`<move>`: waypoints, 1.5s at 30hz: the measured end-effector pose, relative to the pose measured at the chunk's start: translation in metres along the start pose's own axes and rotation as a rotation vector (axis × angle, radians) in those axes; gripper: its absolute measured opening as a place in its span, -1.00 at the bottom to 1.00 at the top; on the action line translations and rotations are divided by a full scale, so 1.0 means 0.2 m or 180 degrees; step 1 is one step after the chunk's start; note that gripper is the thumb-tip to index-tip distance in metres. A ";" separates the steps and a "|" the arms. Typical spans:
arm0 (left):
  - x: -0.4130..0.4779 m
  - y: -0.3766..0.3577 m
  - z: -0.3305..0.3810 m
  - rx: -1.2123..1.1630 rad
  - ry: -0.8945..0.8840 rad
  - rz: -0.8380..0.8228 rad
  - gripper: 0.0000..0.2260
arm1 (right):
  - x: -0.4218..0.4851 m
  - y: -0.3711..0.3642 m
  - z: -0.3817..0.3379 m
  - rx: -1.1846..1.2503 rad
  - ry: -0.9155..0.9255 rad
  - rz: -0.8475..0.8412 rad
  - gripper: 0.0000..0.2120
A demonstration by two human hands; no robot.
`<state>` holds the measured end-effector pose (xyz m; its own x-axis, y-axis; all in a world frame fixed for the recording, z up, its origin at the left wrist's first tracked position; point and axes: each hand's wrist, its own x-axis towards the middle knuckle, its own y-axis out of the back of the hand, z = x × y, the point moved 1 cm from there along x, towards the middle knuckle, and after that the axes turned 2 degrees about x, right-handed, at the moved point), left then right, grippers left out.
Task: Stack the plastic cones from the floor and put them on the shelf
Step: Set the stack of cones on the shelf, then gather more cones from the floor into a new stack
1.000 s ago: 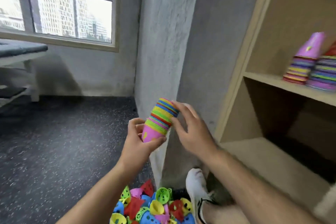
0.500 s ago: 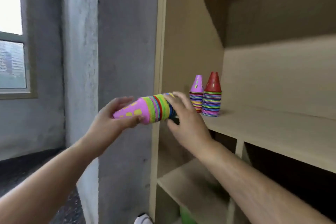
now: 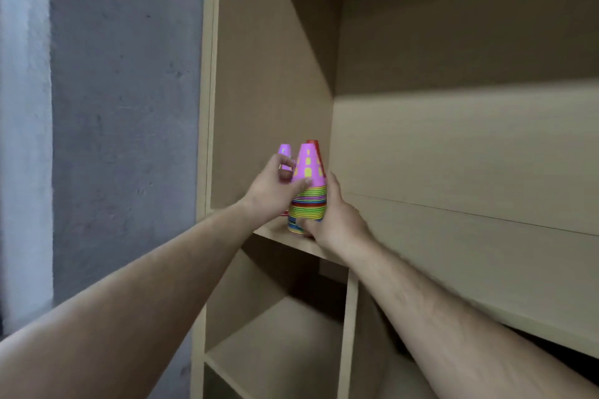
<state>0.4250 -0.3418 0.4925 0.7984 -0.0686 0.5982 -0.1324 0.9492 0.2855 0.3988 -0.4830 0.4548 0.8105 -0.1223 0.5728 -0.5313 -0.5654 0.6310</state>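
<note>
A stack of coloured plastic cones (image 3: 308, 194) with a pink cone on top stands upright at the front left of the wooden shelf (image 3: 453, 256). My left hand (image 3: 272, 191) holds its upper part, thumb across the pink cone. My right hand (image 3: 334, 220) grips its lower rings from the right. Behind it stand two other stacks, mostly hidden: one with a purple tip (image 3: 285, 152) and one with a red tip (image 3: 313, 143).
The shelf unit's left side panel (image 3: 269, 81) rises just behind the stacks, with a grey concrete wall (image 3: 126, 107) to its left. The shelf board runs on to the right. Lower compartments (image 3: 275, 334) lie beneath, split by a vertical divider (image 3: 348, 334).
The view rose from the floor pile to the shelf. Both hands carried the cone stack up and right, turned it from lying sideways to upright, and brought it to the shelf board before the other stacks.
</note>
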 end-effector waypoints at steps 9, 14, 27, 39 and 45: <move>-0.01 -0.12 -0.26 0.0413 -0.0419 -0.0110 -0.55 | 0.08 -0.02 0.06 -0.0056 -0.0209 -0.0044 -0.04; -0.16 0.02 -0.29 0.0701 -0.0703 0.0041 -0.63 | -0.08 0.00 -0.07 -0.0824 0.0777 0.0917 -0.31; -1.67 1.13 -1.02 0.2582 0.0452 0.0713 -0.74 | -1.19 -1.26 -0.72 0.1097 0.1936 -0.1617 -0.71; -3.28 1.68 -1.43 0.2878 0.2864 0.0551 -0.57 | -2.64 -2.18 -1.08 0.1210 0.2422 -0.3721 -0.66; -3.83 1.62 -1.70 0.2749 0.4128 0.0940 -0.60 | -3.13 -2.41 -0.97 0.0739 0.2464 -0.4147 -0.66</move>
<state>-0.0306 0.1223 -0.1274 0.5638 0.8057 -0.1819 -0.2862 0.3971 0.8720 0.1009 0.0245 -0.1064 0.3054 0.9438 -0.1263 0.5330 -0.0595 0.8440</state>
